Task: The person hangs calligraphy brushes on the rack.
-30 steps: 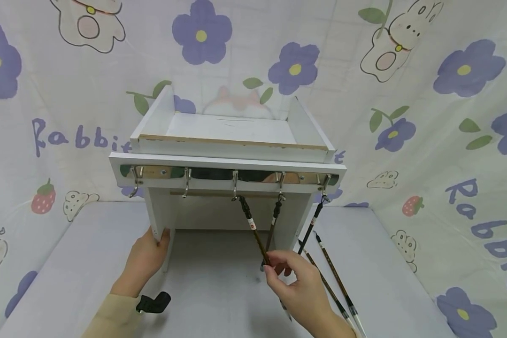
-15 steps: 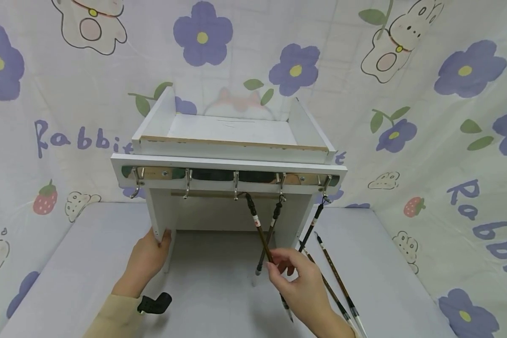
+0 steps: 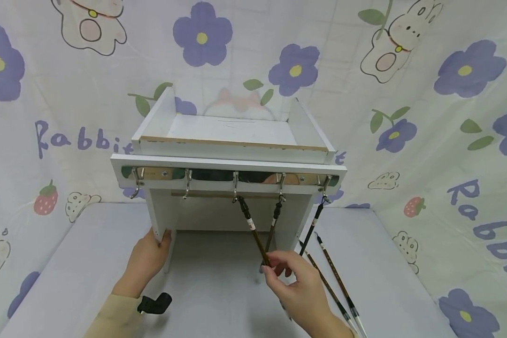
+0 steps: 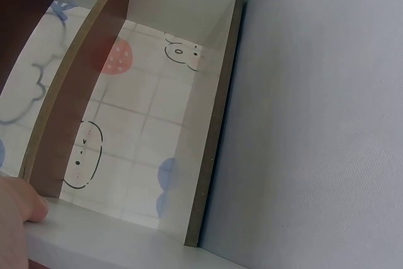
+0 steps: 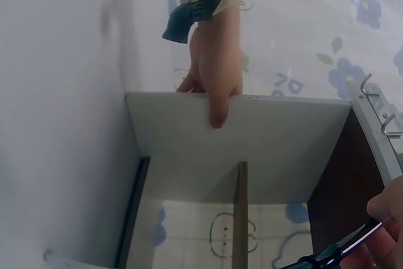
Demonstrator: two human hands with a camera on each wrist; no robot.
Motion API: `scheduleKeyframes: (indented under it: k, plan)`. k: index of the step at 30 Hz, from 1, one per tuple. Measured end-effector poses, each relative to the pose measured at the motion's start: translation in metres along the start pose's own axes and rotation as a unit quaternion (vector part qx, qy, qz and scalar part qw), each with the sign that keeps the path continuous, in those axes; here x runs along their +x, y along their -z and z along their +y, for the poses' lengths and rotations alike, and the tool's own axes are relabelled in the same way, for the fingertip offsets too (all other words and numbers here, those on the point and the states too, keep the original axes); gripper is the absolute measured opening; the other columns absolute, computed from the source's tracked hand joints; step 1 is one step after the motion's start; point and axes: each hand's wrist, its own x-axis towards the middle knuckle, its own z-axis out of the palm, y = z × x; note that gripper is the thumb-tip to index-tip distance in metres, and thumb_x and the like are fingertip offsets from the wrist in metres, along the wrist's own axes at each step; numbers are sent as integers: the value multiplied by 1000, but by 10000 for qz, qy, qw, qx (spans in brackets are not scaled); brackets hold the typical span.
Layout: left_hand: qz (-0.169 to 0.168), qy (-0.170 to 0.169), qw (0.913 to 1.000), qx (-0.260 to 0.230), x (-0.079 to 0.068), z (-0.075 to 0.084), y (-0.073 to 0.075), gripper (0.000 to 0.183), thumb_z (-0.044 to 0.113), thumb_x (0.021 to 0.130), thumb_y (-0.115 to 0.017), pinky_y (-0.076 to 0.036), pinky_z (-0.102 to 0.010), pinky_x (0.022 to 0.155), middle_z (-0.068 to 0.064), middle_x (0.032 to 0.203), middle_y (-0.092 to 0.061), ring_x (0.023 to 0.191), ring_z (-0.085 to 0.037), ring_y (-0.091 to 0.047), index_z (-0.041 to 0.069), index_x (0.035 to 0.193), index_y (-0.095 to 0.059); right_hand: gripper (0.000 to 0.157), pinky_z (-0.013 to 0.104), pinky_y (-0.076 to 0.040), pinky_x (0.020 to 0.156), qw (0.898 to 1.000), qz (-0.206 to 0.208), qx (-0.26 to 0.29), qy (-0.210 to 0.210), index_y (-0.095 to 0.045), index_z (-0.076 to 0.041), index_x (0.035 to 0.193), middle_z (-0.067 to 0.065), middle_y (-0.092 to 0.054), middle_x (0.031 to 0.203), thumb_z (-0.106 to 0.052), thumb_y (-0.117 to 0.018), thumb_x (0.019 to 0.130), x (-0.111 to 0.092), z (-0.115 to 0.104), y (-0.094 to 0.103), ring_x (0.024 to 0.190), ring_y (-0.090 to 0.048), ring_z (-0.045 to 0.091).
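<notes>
A writing brush (image 3: 252, 226) with a dark handle and white label slants below the middle hook (image 3: 235, 180). My right hand (image 3: 297, 284) pinches it low on the handle, between thumb and fingers. Its cord loop is at that hook's lower end; whether it is caught there I cannot tell. My left hand (image 3: 148, 256) grips the left side panel (image 3: 159, 211) of a white wooden shelf unit (image 3: 228, 162), its thumb on the inner face in the right wrist view. Two more brushes hang by loops: one brush (image 3: 272, 225) from the fourth hook, another brush (image 3: 311, 228) from the rightmost hook (image 3: 326, 185).
Two loose brushes (image 3: 335, 270) lie on the white tabletop (image 3: 207, 300) at right. A metal hook rail (image 3: 211, 174) runs along the shelf's front; its two left hooks carry nothing. Behind hangs a flower-and-rabbit patterned cloth (image 3: 245, 28). A crosspiece (image 4: 75, 61) spans the unit.
My right hand and the brush's top shifted slightly right half a second ago, then came back left to the middle hook. The left hand stays on the side panel.
</notes>
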Motion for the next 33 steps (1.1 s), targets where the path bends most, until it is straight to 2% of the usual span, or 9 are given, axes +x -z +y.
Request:
scheduleKeyframes:
  k: [6,11,16,22,27,33]
  plan:
    - [14,-36,10000,16,0,0,0,52,31,105,-36,-49,-61,79,-37,127,-52,106,-51,-58,-6,142,-35,31,17,-44,64,10000,16,-41,-57,-67,-10,105,0,-68,89,3,-75,78,3,-3,-1,70,-61,9]
    - [13,-20,10000,4,0,0,0,52,31,105,-36,-48,-61,79,-37,128,-51,107,-51,-57,-6,142,-35,27,19,-46,64,9994,46,-213,-267,-67,-13,105,-5,-67,90,-2,-74,82,4,-4,-2,71,-60,8]
    - [-6,-15,10000,-8,-1,0,0,55,34,105,-34,-48,-61,80,-36,129,-50,107,-51,-57,-5,144,-33,25,21,-46,61,9982,66,-339,-483,-67,-13,105,-5,-67,90,-3,-74,83,1,5,-3,71,-59,7]
    - [4,17,10000,1,0,1,-1,55,33,105,-35,-49,-61,80,-36,129,-51,107,-50,-57,-5,144,-34,24,24,-48,64,9990,-97,-86,-430,-67,-14,105,-4,-68,88,-2,-73,84,-4,20,-8,73,-61,7]
    - [15,70,10000,-18,1,1,-1,53,33,105,-35,-49,-59,78,-36,127,-52,106,-50,-58,-6,141,-36,24,24,-51,67,9985,-384,118,-363,-66,-14,108,-7,-66,91,-5,-72,86,-5,24,-22,77,-62,6]
    - [45,69,10000,-16,-1,2,-1,55,35,105,-34,-50,-59,76,-37,125,-52,105,-50,-58,-8,140,-38,21,28,-53,63,9969,-489,243,-568,-66,-13,105,-11,-65,89,-6,-72,86,-1,23,-46,76,-61,5]
